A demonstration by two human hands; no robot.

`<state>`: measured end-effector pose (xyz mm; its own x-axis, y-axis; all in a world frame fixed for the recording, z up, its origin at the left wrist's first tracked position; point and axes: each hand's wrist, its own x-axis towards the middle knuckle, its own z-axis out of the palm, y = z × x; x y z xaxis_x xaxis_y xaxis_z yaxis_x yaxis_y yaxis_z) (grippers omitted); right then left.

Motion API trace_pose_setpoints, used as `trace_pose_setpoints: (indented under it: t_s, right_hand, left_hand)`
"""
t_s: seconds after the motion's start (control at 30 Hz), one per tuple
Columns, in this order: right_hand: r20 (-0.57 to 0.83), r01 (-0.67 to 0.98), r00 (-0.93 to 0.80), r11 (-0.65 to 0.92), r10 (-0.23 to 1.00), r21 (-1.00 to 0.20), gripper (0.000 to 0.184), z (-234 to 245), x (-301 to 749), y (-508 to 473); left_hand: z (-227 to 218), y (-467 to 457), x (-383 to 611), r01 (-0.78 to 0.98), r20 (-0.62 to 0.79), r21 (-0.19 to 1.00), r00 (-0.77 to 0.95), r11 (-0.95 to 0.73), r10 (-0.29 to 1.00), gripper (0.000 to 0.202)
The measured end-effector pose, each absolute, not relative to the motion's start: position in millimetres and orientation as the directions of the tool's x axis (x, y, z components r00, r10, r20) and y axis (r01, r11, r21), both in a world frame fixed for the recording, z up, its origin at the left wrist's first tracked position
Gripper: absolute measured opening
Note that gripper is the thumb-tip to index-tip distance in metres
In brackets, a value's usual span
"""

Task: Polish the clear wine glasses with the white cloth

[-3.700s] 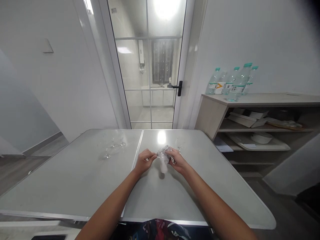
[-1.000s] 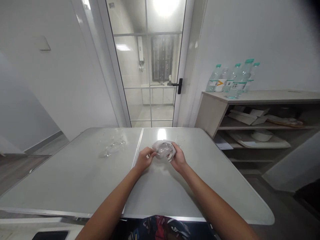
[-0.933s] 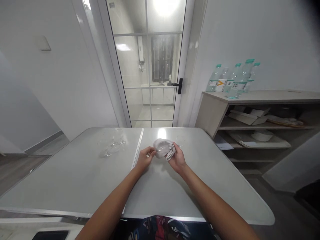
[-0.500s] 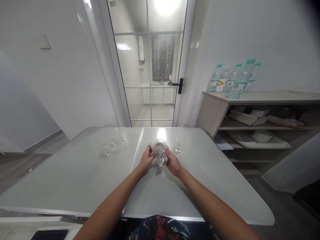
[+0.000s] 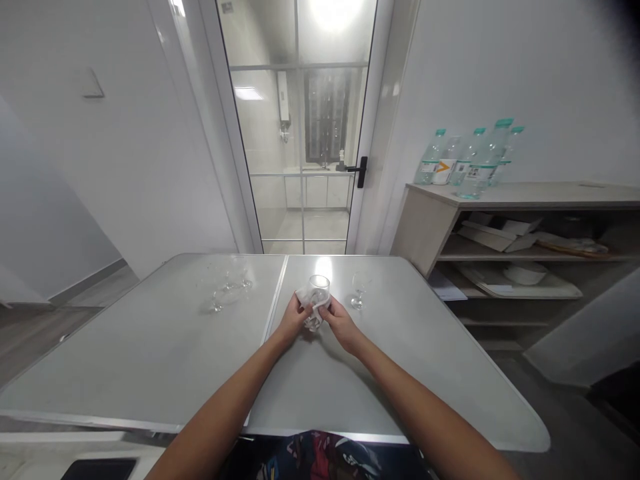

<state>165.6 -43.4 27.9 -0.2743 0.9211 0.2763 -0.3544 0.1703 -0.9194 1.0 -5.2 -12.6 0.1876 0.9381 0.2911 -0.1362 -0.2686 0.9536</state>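
Observation:
A clear stemmed glass stands upright between my hands near the middle of the grey table, its bowl showing above my fingers. A white cloth is wrapped round its lower part. My left hand is closed on the cloth and the glass from the left. My right hand is closed on them from the right. A second clear stemmed glass stands just right of my right hand, untouched.
Two or three more clear glasses are on the table's far left half. A glass door with a black handle is behind the table. A wooden shelf unit at the right carries several water bottles.
The glass has gone from lying sideways in the cloth to standing upright. My hands have slid down to its lower part, uncovering the second glass on the right.

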Motion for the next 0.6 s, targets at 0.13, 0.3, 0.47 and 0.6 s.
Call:
trace_pose_setpoints:
  t_s: [0.13,0.3,0.47,0.6]
  right_hand:
    - [0.265,-0.355,-0.263,0.163,0.928,-0.921,0.048,27.4,165.5,-41.3]
    - [0.112,-0.349,-0.376,-0.028,0.920,-0.937,0.047,29.2,167.1,-45.6]
    - [-0.052,-0.358,-0.510,-0.267,0.858,-0.895,0.046,28.2,166.4,-49.7]
    - [0.071,-0.248,-0.454,-0.049,0.888,-0.968,0.046,22.7,166.9,-43.8]
  left_hand:
    - [-3.8,-9.1,-2.2,-0.169,0.354,0.931,0.207,-0.323,0.912,0.070]
    - [10.8,-15.9,-4.5,-0.257,0.404,0.904,0.248,-0.343,0.881,0.069]
    - [8.6,-14.2,-3.4,-0.343,0.335,0.910,0.272,-0.234,0.902,0.060]
    - [6.4,-12.2,-1.9,-0.342,0.345,0.904,0.223,-0.258,0.912,0.060]
